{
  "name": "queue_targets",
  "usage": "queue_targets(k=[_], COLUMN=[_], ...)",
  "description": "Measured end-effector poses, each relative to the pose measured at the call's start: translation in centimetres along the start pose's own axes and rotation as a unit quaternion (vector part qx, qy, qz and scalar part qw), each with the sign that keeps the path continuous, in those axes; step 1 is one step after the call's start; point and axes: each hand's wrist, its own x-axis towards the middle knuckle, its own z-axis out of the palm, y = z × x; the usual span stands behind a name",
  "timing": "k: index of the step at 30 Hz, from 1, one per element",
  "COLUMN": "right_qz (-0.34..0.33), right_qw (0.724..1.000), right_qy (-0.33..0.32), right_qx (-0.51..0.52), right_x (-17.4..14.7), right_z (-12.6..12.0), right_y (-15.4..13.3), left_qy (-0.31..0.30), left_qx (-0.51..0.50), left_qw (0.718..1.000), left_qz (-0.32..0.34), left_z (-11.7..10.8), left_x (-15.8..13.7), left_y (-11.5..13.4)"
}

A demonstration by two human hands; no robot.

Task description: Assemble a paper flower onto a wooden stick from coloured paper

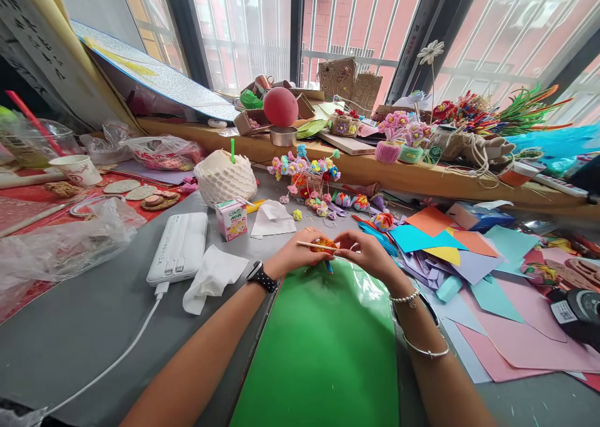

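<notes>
Above the far end of a green board (323, 346), my two hands meet around a small orange paper piece (323, 242). My left hand (300, 250), with a watch on its wrist, is closed on that piece. A thin pale stick (312, 246) crosses in front of it, its right end at the fingertips of my right hand (363, 252). Those fingers are pinched together, and the right wrist wears bracelets. A bit of blue (329, 266) pokes out below the fingers. The fingers partly hide the orange piece, so its full shape does not show.
Left of the board lie a crumpled tissue (213, 277), a white power bank (179, 249) with a cable, and a small drink carton (231, 219). Coloured paper sheets (510, 327) cover the right side. Behind stand a coconut (225, 180), paper flower balls (360, 202) and a crowded windowsill (262, 144).
</notes>
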Motion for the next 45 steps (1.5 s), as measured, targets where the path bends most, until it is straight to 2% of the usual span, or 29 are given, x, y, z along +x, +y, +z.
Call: queue_targets(k=[12,24,33,35,37,40,42,45], right_qz=[0.000,-0.010,0.003,-0.012,-0.038,-0.072,-0.064,-0.046], right_qw=[1.000,0.999,0.996,0.997,0.998,0.994,0.994,0.996], right_qy=[-0.005,0.003,0.047,0.031,-0.013,-0.072,-0.063,-0.010], right_qx=[-0.002,-0.046,-0.081,-0.071,-0.053,-0.040,-0.055,-0.075], right_x=[0.0,0.0,0.0,-0.1,-0.3,-0.4,-0.4,-0.3], right_z=[0.1,0.3,0.0,-0.1,-0.1,-0.1,-0.1,-0.1], right_y=[0.0,-1.2,-0.8,-1.1,-1.5,-2.0,-2.0,-1.8], left_qy=[0.001,0.005,-0.044,-0.028,-0.019,-0.027,-0.029,-0.017], left_qx=[0.000,0.000,-0.011,-0.013,0.001,0.031,0.036,0.038], left_qw=[1.000,1.000,0.996,0.998,0.999,0.999,0.998,0.999], left_qz=[-0.005,0.000,-0.072,-0.046,-0.027,-0.034,-0.038,-0.028], left_z=[0.0,0.1,-0.2,-0.2,-0.2,-0.1,-0.1,0.0], left_x=[0.0,0.0,-0.1,-0.1,0.1,0.3,0.3,0.3], left_y=[0.0,0.0,0.8,0.7,0.5,0.2,0.1,0.2])
